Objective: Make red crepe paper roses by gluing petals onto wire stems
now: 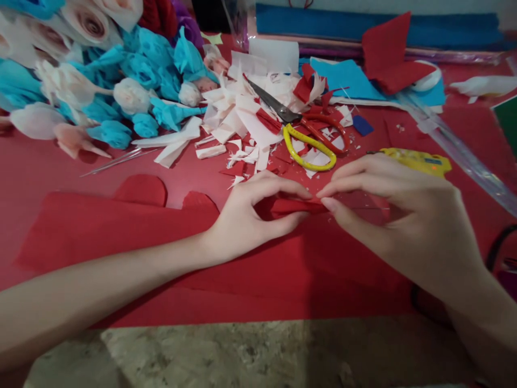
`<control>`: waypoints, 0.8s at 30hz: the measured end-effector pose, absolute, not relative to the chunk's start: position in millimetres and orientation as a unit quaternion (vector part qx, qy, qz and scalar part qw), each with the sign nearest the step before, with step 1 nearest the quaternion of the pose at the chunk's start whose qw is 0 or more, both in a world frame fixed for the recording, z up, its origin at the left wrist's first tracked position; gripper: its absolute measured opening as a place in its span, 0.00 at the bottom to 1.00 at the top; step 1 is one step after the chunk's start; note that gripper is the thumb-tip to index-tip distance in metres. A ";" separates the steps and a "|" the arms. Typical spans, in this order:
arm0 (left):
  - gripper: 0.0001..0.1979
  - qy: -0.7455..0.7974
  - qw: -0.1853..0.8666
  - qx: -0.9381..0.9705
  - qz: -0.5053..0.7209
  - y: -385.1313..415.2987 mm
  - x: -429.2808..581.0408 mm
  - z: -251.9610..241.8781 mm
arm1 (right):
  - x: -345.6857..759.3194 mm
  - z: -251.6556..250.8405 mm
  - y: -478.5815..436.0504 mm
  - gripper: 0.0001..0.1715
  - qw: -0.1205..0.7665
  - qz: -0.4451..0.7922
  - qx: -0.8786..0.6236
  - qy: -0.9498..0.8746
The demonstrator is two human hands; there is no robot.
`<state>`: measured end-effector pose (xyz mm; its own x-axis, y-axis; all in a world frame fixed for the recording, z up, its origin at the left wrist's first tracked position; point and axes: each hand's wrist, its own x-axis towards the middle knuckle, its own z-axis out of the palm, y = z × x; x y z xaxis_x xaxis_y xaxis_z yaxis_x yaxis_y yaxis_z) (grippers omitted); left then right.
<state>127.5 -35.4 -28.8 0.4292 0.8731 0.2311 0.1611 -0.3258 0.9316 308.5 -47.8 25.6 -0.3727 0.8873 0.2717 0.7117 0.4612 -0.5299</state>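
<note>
Red paper strip (297, 206) | left hand (246, 221) and right hand (404, 215) pinch opposite ends, folding it flat | scissors (302, 129) lie behind.

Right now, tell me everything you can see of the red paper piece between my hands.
The paper piece is small, red and matte, apparently folded into a narrow strip lying roughly level, left to right. The left hand pinches its left end between thumb and forefinger; the right hand pinches its right end the same way. Fingers hide most of it. It sits low over the large red sheet; whether it touches the sheet cannot be told.
</note>
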 end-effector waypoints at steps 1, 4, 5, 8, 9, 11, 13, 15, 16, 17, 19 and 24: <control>0.09 0.363 0.451 0.715 0.392 -35.0 127.3 -28.5 | 308.0 25.5 -47.8 0.02 0.266 0.164 -0.493 -0.812; 0.09 0.365 0.445 0.720 0.387 -33.8 126.9 -27.1 | 307.8 26.0 -48.6 0.01 0.266 0.161 -0.493 -0.813; 0.08 0.366 0.443 0.722 0.384 -33.6 126.9 -26.7 | 307.8 26.4 -49.0 0.01 0.265 0.158 -0.493 -0.813; 0.08 0.369 0.440 0.727 0.377 -33.6 127.2 -26.1 | 307.2 27.5 -50.2 0.02 0.258 0.145 -0.496 -0.816; 0.09 0.370 0.439 0.727 0.376 -33.7 127.4 -26.3 | 306.9 27.7 -50.6 0.03 0.256 0.142 -0.497 -0.817; 0.09 0.370 0.441 0.725 0.378 -33.9 127.4 -26.9 | 306.0 27.7 -51.1 0.04 0.253 0.141 -0.499 -0.817; 0.09 0.369 0.445 0.722 0.380 -34.0 127.1 -27.5 | 305.4 27.4 -51.3 0.05 0.251 0.139 -0.499 -0.818; 0.10 0.368 0.446 0.722 0.381 -34.0 126.7 -28.0 | 305.2 27.0 -51.1 0.05 0.252 0.134 -0.495 -0.821; 0.09 0.367 0.446 0.722 0.381 -34.0 126.5 -28.0 | 305.2 26.9 -51.0 0.04 0.253 0.131 -0.491 -0.823; 0.09 0.365 0.447 0.722 0.382 -34.1 126.4 -28.1 | 305.2 26.8 -50.9 0.04 0.255 0.129 -0.487 -0.826; 0.09 0.362 0.448 0.722 0.383 -34.4 126.4 -28.1 | 305.3 26.8 -50.6 0.03 0.256 0.126 -0.479 -0.830; 0.09 0.364 0.453 0.717 0.385 -34.9 126.3 -28.1 | 305.4 26.4 -50.7 0.03 0.259 0.111 -0.459 -0.842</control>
